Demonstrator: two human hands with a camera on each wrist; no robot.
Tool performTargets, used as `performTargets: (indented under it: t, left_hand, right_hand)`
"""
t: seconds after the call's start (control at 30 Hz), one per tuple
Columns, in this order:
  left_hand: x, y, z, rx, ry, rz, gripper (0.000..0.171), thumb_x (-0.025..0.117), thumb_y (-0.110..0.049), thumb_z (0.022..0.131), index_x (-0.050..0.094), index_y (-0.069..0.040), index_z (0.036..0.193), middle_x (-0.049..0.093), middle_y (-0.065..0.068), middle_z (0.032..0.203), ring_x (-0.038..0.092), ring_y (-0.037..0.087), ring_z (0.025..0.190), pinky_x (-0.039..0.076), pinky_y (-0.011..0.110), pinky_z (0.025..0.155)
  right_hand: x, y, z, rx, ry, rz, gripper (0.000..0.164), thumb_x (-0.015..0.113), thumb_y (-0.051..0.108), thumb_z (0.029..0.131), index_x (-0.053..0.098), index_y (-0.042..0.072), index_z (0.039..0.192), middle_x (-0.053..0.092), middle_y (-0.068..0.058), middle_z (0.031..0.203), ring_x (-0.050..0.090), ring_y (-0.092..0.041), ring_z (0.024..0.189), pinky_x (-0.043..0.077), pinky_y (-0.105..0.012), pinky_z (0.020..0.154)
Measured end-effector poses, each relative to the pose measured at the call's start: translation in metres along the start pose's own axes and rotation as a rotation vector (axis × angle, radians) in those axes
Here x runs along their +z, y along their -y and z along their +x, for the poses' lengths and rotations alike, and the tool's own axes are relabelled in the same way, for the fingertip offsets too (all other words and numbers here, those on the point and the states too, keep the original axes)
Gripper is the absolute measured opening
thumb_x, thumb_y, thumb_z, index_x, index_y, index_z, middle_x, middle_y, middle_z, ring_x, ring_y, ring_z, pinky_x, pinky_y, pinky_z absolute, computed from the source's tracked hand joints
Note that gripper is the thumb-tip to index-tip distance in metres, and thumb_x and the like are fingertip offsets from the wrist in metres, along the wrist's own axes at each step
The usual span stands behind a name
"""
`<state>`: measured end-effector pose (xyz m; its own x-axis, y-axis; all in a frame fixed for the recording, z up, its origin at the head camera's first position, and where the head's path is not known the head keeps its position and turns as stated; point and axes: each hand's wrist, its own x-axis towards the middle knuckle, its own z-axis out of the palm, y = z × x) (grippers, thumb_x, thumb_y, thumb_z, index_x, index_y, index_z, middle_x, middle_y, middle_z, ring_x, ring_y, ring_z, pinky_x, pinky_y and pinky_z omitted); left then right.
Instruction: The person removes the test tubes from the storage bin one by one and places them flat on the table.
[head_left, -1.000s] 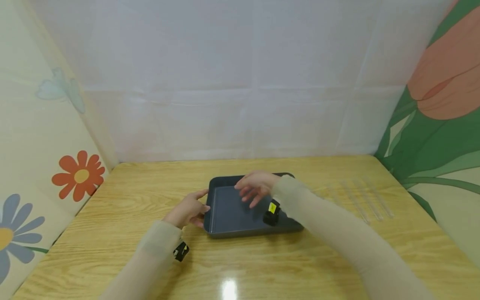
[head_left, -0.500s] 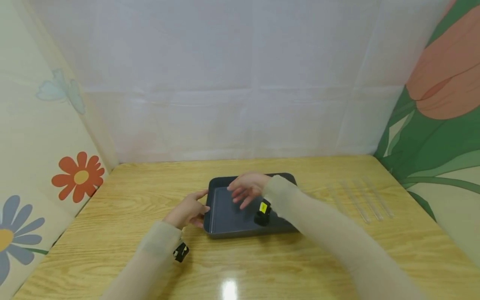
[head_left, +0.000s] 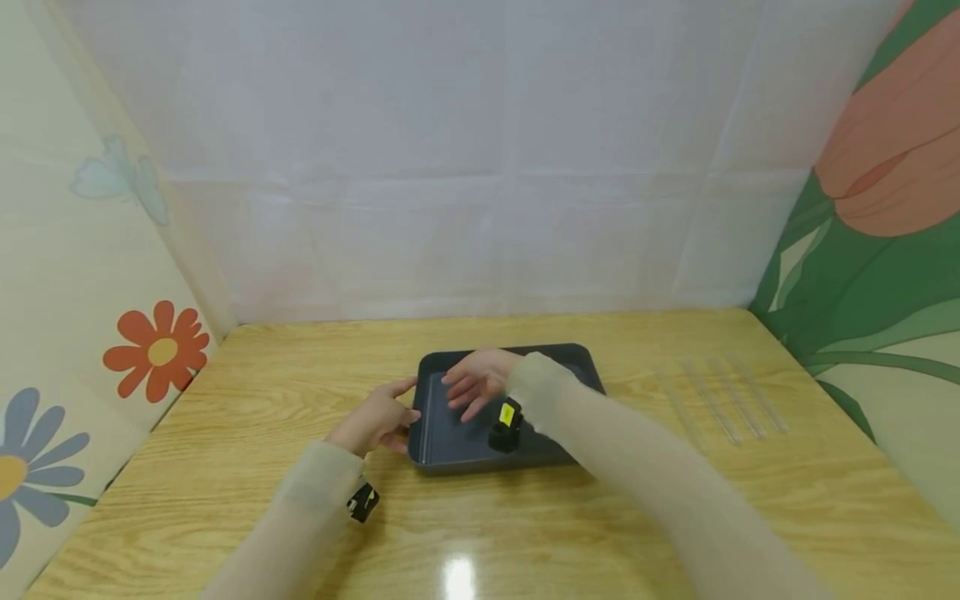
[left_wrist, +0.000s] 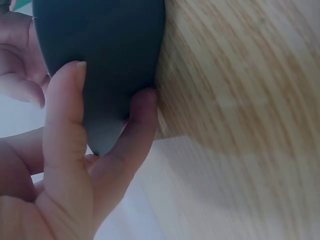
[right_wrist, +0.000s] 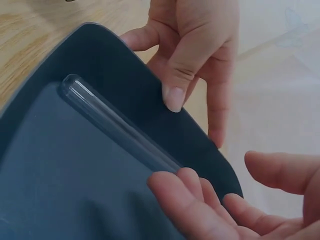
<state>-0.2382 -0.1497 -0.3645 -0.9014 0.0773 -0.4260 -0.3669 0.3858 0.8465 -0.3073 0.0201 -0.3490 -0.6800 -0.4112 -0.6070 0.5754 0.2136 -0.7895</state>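
Observation:
A dark blue-grey rectangular tray (head_left: 450,446) rests on the table. My left hand (head_left: 378,417) grips its left side, thumb over the rim and fingers against the outer wall (left_wrist: 107,55). Inside the tray, a clear test tube (right_wrist: 117,122) lies along that left wall, its rounded end near a corner. Over the tray is my right hand (head_left: 480,382), fingers loosely bent and thumb apart, holding nothing. In the right wrist view, its fingertips (right_wrist: 167,187) overlap the far end of the tube.
Several clear tubes (head_left: 738,400) lie side by side on the wooden table (head_left: 285,383), right of the tray. A white sheet (head_left: 480,208) hangs behind the table, and flower-printed panels (head_left: 900,250) stand at both sides.
My right hand has drifted left across the tray, toward its left wall. The left hand, the tray and the tubes on the table stay where they were.

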Motion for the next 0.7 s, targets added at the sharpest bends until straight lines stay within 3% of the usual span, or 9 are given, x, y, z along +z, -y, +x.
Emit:
performTargets:
  t: [0.23,0.43,0.7]
  left_hand:
    - [0.000,-0.001,0.001,-0.023,-0.008,0.010,0.065,0.050,0.006,0.097,0.023,-0.007,0.155,0.059,0.022,0.099,0.062,0.024,0.075,0.057,0.031,0.051]
    - [0.000,-0.001,0.000,-0.024,-0.004,0.010,0.065,0.049,0.006,0.097,0.022,-0.006,0.155,0.058,0.025,0.101,0.061,0.024,0.074,0.056,0.029,0.049]
    - [-0.002,0.000,0.001,-0.008,0.005,0.019,0.065,0.049,0.006,0.097,0.020,-0.005,0.154,0.059,0.031,0.109,0.064,0.025,0.075,0.056,0.030,0.049]
  right_hand:
    - [0.008,-0.005,0.011,-0.012,-0.013,0.033,0.054,0.053,0.000,0.098,0.033,-0.004,0.147,0.043,-0.034,0.139,0.048,-0.045,0.123,0.047,-0.059,0.094]
    - [0.013,-0.009,0.019,-0.010,-0.023,0.028,0.046,0.049,-0.002,0.098,0.037,-0.010,0.142,0.045,-0.035,0.136,0.048,-0.044,0.123,0.046,-0.058,0.095]
    - [0.015,-0.012,0.023,0.033,0.011,0.057,0.052,0.042,-0.004,0.100,0.025,-0.006,0.149,0.043,-0.033,0.138,0.046,-0.043,0.126,0.043,-0.058,0.099]
